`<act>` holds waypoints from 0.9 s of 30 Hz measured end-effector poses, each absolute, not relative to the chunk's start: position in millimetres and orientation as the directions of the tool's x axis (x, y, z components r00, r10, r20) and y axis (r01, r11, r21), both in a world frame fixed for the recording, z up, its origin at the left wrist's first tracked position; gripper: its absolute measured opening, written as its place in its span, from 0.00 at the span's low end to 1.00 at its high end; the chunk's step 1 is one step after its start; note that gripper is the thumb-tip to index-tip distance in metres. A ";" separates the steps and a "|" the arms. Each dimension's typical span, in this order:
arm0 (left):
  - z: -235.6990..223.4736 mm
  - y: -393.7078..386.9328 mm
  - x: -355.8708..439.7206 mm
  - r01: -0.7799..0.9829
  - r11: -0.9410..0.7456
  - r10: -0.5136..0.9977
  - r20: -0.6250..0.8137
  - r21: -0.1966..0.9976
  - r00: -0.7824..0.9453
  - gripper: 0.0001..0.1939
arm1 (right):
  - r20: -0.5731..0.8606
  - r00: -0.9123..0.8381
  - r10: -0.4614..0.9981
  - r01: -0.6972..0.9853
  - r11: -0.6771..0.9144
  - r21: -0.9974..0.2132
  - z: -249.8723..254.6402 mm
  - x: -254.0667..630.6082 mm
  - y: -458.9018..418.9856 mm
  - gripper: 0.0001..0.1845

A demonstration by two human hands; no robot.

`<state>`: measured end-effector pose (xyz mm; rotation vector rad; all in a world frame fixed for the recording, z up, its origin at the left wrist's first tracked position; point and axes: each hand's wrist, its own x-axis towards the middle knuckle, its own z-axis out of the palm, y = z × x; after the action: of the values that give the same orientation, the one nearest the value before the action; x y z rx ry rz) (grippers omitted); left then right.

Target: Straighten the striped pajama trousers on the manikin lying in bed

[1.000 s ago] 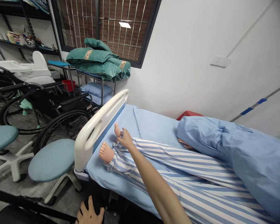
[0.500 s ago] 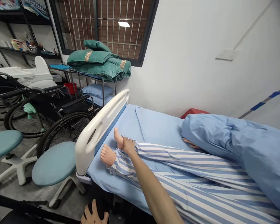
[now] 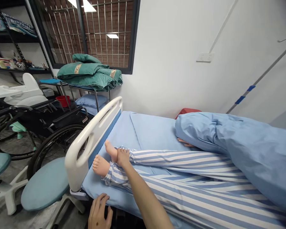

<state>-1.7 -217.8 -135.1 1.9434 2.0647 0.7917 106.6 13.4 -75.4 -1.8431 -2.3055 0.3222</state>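
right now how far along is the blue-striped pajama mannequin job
Done: striped trousers cover both legs, a blue quilt covers the torso. In hand: the right hand grips one ankle. Left: pale feet are bare; the left hand rests at the mattress edge.

Footboard [image 3: 75, 170] blocks left; passage over sheet [image 3: 152, 130] past feet [image 3: 100, 166], apparently.
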 end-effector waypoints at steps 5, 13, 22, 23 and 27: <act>-68.6 -156.4 17.5 0.828 -0.205 0.908 0.417 0.521 -0.038 0.16 | -0.027 -0.231 0.973 0.946 0.218 -0.241 -67.9 112.2 10.0 0.25; -88.1 -112.1 20.7 0.934 -0.314 0.928 0.262 0.168 0.265 0.30 | -0.068 -0.248 0.967 0.956 0.232 -0.180 -49.4 113.0 8.3 0.24; -80.8 -118.6 38.6 0.857 -0.378 0.926 0.159 0.349 0.343 0.33 | -0.083 -0.292 0.953 0.950 0.279 -0.139 -21.3 117.8 8.5 0.31; -79.7 -118.0 41.5 0.820 -0.369 0.929 0.175 0.438 0.325 0.31 | -0.086 -0.299 0.950 0.949 0.287 -0.134 -20.6 117.9 8.1 0.31; -71.9 -112.8 53.3 0.522 -0.146 0.987 0.162 0.840 0.016 0.16 | -0.097 -0.345 0.934 0.937 0.337 -0.092 -31.4 116.9 5.4 0.33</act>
<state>53.3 -112.8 -71.9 1.7230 1.5474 1.0409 116.9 5.4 -31.4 -1.8125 -2.5902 0.2071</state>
